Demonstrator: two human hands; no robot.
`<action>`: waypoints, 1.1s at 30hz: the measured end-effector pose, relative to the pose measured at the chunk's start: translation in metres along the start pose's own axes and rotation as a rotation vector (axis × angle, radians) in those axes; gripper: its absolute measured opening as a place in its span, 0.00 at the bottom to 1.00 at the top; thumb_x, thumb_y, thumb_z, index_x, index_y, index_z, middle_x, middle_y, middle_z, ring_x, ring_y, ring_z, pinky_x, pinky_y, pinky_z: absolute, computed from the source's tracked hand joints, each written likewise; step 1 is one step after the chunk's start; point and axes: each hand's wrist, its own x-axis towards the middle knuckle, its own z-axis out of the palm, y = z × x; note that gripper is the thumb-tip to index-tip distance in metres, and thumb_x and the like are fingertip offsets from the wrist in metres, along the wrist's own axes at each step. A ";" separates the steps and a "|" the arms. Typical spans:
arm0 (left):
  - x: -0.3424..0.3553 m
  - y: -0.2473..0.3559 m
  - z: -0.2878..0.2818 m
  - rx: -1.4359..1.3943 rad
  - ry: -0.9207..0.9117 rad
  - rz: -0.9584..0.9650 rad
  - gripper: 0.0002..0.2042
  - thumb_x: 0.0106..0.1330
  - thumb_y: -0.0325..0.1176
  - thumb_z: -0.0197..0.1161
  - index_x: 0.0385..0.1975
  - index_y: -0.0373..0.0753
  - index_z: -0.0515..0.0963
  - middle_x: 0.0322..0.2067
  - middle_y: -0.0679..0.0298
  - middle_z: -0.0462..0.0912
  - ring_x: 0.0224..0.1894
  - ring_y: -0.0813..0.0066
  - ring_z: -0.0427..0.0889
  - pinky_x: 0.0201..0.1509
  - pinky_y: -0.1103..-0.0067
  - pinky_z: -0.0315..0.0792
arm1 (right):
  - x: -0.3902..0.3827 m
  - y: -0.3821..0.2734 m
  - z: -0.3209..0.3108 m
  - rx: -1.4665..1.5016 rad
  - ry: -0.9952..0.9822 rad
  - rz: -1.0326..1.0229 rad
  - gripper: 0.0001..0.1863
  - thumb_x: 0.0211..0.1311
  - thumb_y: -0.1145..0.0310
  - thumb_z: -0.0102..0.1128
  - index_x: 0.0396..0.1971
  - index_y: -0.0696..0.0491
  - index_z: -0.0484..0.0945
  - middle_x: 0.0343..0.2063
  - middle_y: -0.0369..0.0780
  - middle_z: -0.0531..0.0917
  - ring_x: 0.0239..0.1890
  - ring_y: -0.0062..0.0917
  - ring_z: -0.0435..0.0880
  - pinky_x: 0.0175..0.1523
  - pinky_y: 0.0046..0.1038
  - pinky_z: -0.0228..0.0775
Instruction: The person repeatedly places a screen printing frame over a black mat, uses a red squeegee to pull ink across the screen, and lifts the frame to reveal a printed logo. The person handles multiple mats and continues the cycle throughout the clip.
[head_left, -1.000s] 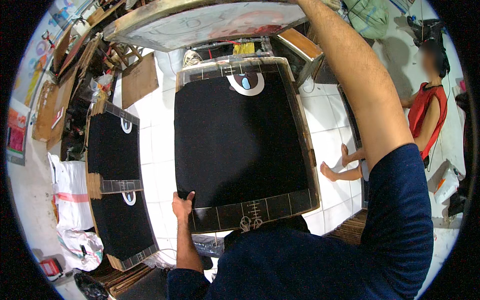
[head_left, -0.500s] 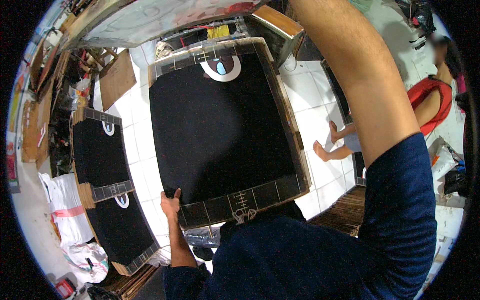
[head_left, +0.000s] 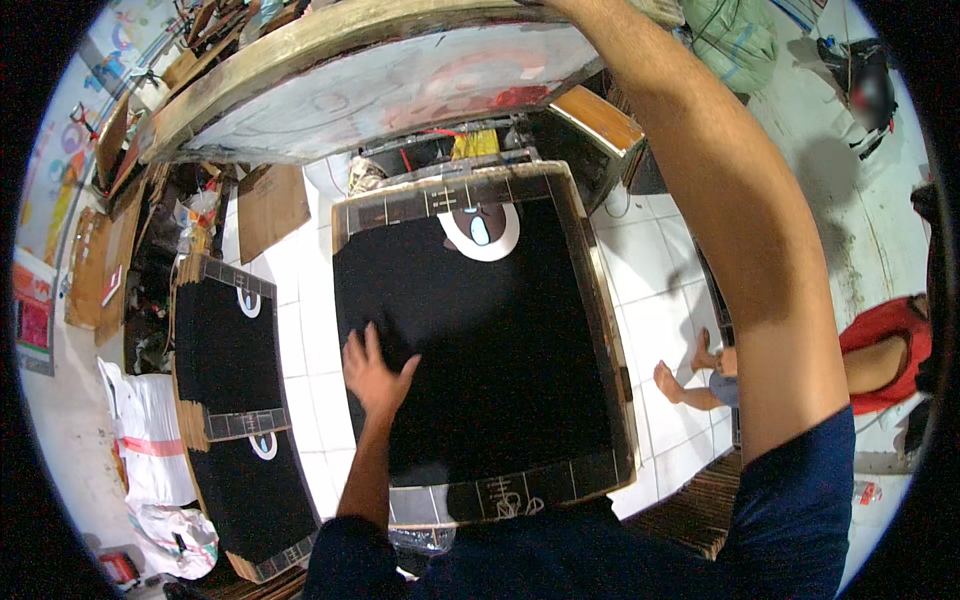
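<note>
A black cloth panel [head_left: 480, 350] lies flat on a board with gridded dark borders, in front of me. At its far edge is a printed eye-like motif [head_left: 480, 232] in white, brown and light blue. My left hand [head_left: 375, 372] is on or just over the cloth's left part, fingers spread and holding nothing. Beyond the board a large wood-edged printing screen [head_left: 400, 85] stands tilted up, its pale mesh stained red and blue. My right arm reaches far up to the screen's top edge; the right hand itself is cut off by the picture's edge.
Two more boards with black cloth [head_left: 225, 340] and the same motif are at the left. White sacks [head_left: 150, 440] lie beside them. A wooden-topped cabinet [head_left: 600, 120] stands beyond the board. Another person's bare feet [head_left: 668, 383] and red garment [head_left: 885, 350] are at the right.
My left hand has left the board's near left corner and moved forward onto the cloth, fingers spreading. The view has shifted, showing more of the raised screen. My right arm stays stretched up.
</note>
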 end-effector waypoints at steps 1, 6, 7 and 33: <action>0.035 0.026 0.015 -0.038 0.025 0.051 0.53 0.51 0.59 0.78 0.76 0.49 0.58 0.74 0.44 0.55 0.75 0.40 0.55 0.71 0.42 0.54 | 0.002 0.001 0.000 -0.015 -0.019 -0.049 0.36 0.67 0.41 0.43 0.52 0.60 0.83 0.55 0.55 0.83 0.61 0.47 0.81 0.66 0.43 0.71; 0.201 0.141 0.082 -0.078 -0.271 0.066 0.60 0.41 0.72 0.76 0.78 0.63 0.54 0.79 0.46 0.39 0.80 0.36 0.38 0.63 0.23 0.47 | 0.024 -0.001 0.000 -0.075 -0.057 -0.140 0.31 0.65 0.49 0.44 0.55 0.57 0.82 0.59 0.52 0.80 0.64 0.45 0.79 0.68 0.43 0.69; 0.226 0.158 0.091 -0.077 -0.292 0.072 0.62 0.39 0.70 0.78 0.78 0.65 0.53 0.80 0.47 0.37 0.80 0.36 0.36 0.64 0.22 0.45 | 0.030 -0.003 -0.001 -0.101 -0.079 -0.151 0.31 0.66 0.50 0.43 0.56 0.57 0.82 0.60 0.52 0.80 0.64 0.45 0.78 0.68 0.43 0.69; 0.328 0.222 0.140 0.242 -0.833 0.022 0.70 0.39 0.65 0.82 0.80 0.60 0.39 0.78 0.37 0.31 0.76 0.21 0.36 0.68 0.25 0.41 | 0.140 -0.004 0.054 -0.100 -0.140 -0.419 0.26 0.67 0.55 0.44 0.52 0.56 0.82 0.54 0.50 0.82 0.56 0.39 0.83 0.60 0.42 0.73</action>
